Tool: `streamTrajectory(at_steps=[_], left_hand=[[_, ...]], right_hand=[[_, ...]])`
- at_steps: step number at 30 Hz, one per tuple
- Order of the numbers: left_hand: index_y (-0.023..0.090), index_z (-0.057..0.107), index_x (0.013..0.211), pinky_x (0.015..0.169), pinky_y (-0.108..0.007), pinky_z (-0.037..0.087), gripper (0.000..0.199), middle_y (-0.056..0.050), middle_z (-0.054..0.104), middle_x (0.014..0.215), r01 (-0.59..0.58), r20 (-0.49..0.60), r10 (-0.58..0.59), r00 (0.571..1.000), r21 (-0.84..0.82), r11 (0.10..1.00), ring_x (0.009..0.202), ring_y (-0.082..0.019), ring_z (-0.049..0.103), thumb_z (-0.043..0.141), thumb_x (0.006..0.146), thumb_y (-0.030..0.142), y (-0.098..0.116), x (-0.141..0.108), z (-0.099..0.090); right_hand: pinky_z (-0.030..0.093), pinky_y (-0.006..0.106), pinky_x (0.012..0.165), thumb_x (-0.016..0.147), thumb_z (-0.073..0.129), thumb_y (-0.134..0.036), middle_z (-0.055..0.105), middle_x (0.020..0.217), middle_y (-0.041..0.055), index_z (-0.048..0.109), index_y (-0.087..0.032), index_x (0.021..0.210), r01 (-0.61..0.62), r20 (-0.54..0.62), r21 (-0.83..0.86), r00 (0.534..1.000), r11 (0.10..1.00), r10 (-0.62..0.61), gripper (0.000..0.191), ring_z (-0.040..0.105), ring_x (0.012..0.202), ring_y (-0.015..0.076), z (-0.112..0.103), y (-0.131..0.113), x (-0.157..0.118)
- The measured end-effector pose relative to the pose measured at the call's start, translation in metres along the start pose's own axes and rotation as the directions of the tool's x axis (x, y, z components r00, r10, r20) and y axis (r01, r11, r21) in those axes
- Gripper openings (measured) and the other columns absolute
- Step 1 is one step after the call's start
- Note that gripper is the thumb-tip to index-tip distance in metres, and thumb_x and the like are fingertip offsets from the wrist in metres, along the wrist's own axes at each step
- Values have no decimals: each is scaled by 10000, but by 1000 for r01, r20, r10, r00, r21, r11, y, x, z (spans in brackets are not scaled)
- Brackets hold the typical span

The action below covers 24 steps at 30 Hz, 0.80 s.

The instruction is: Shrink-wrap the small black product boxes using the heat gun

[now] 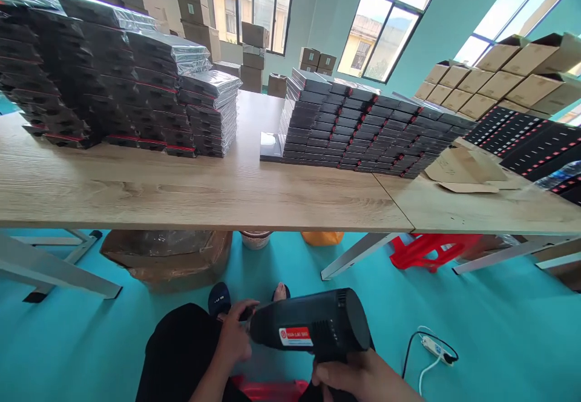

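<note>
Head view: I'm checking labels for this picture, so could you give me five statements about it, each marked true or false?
1. The right hand grips the heat gun by its handle. True.
2. A flattened piece of cardboard lies on the table. True.
3. The left hand is flat on the tabletop. False: it is below the table's near edge in the picture, close to the nozzle end of the heat gun.
4. The stacked boxes on the table are bright yellow. False: they are mostly black or dark grey, with some red.
5. A power strip lies on the floor. True.
</note>
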<state>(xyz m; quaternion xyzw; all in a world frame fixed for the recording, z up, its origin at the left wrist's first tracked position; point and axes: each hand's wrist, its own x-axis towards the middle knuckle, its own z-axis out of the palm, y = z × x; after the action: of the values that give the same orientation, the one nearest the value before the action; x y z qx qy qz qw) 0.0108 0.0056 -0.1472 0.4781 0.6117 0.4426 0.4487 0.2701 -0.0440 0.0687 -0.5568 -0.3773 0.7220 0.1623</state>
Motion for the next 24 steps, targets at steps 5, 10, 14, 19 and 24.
streamTrajectory(at_steps=[5, 10, 14, 19, 24], left_hand=[[241, 763, 876, 1011, -507, 445, 350, -72, 750, 1013, -28, 9, 27, 1000, 108, 994, 1035, -296, 659, 565, 594, 181, -6, 1, -1], [229, 769, 879, 994, -495, 456, 338, -92, 748, 1013, -31, 13, 30, 999, 109, 994, 1054, -321, 650, 583, 597, 215, -2, 3, -1], [226, 767, 876, 951, -442, 483, 355, -81, 747, 1004, 5, 36, -6, 999, 28, 1000, 1021, -306, 662, 552, 595, 200, 7, 2, -3], [203, 760, 834, 899, -432, 486, 335, -89, 748, 895, 145, -13, -147, 989, -98, 985, 945, -326, 667, 610, 538, 243, 13, 1, -3], [207, 746, 816, 880, -407, 472, 307, -70, 747, 830, 215, -13, -222, 975, -208, 954, 907, -316, 667, 665, 522, 245, 20, 2, -1]], right_hand=[[434, 309, 538, 716, 630, -341, 573, 556, -18, 654, -161, 823, 118, -178, -65, 976, 991, -128, 211, 521, 539, 161, 6, -10, 7], [444, 300, 572, 709, 673, -394, 609, 577, -2, 672, -152, 788, 36, -74, 17, 997, 999, -35, 255, 539, 548, 148, 9, -11, 6], [453, 324, 560, 716, 652, -386, 594, 577, 7, 634, -168, 715, 78, -281, -152, 952, 985, -118, 218, 527, 538, 157, -4, -1, 10], [448, 298, 509, 702, 681, -415, 653, 749, 49, 665, -153, 814, 76, -185, 56, 981, 995, -65, 285, 589, 597, 175, -20, 14, 6], [458, 293, 531, 706, 713, -433, 638, 713, 24, 662, -140, 945, 127, -241, 90, 965, 988, -102, 382, 581, 611, 171, -9, 12, 2]])
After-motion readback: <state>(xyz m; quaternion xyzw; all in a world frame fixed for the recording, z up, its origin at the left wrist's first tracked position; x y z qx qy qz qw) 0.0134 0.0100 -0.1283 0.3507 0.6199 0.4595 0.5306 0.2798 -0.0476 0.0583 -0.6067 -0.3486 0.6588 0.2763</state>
